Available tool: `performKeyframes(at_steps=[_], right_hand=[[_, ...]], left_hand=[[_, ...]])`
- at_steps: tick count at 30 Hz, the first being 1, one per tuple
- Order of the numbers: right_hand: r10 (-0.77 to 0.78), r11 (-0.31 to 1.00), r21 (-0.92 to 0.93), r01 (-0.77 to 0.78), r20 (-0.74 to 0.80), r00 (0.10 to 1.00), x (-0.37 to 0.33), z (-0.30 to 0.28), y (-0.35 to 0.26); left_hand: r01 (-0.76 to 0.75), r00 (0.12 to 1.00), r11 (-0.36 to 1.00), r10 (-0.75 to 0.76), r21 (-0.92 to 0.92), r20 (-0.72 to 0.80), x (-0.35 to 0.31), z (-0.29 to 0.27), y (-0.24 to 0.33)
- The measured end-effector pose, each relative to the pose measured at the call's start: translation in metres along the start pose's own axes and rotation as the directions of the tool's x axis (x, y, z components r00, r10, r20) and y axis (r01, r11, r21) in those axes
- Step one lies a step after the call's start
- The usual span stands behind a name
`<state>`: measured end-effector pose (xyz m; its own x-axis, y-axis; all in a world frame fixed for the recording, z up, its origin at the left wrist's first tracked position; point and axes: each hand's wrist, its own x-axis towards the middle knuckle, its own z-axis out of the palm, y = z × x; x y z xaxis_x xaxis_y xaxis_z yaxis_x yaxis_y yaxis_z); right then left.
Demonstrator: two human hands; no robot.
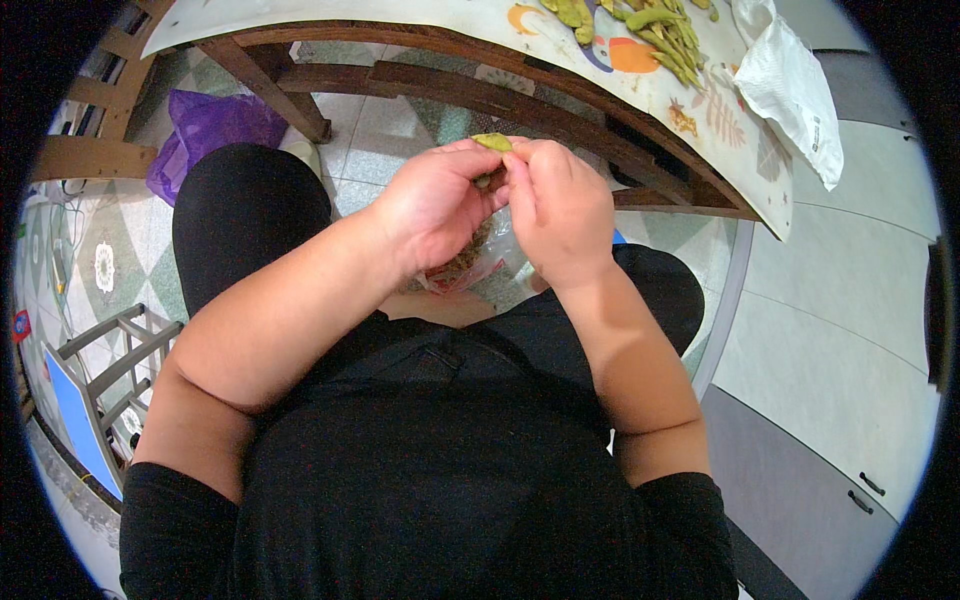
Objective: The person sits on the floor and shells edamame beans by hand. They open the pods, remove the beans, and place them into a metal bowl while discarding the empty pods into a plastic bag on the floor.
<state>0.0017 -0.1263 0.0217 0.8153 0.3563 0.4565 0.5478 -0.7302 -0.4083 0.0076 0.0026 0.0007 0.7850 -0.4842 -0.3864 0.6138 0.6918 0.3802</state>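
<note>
A green-yellow bean pod (492,141) is held up between my two hands, in front of the table edge and above my lap. My left hand (440,205) has its thumb against the pod, with its fingers curled beneath. My right hand (562,205) pinches the pod's right end between thumb and fingers. Something small and greenish shows among the left fingers, too hidden to name. Below the hands, a clear plastic bag (495,250) with brownish contents is partly covered by them.
More green pods (665,35) lie heaped on the patterned cloth of the table (440,12). A white plastic bag (795,100) hangs over its right corner. A purple bag (215,130) rests on the floor at left, near a blue-topped stool (85,420). Pale cabinets (840,280) stand at right.
</note>
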Motion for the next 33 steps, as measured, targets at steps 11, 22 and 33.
performKeyframes(at_steps=[11, 22, 33], right_hand=[[0.032, 0.993, -0.118, -0.022, 0.084, 0.996, 0.000, 0.000, -0.004], [0.480, 0.679, 0.489, -0.548, 0.269, 0.835, 0.001, -0.005, -0.007], [0.574, -0.062, 0.733, -0.677, 0.581, 0.577, 0.005, -0.014, 0.004]], left_hand=[[-0.039, 0.997, 0.998, 0.042, 0.038, -0.067, -0.002, 0.003, 0.004], [-0.036, 0.999, 0.980, 0.033, 0.195, 0.018, -0.004, 0.004, 0.007], [-0.029, 0.999, 0.975, 0.024, 0.221, 0.024, -0.001, -0.001, 0.005]])
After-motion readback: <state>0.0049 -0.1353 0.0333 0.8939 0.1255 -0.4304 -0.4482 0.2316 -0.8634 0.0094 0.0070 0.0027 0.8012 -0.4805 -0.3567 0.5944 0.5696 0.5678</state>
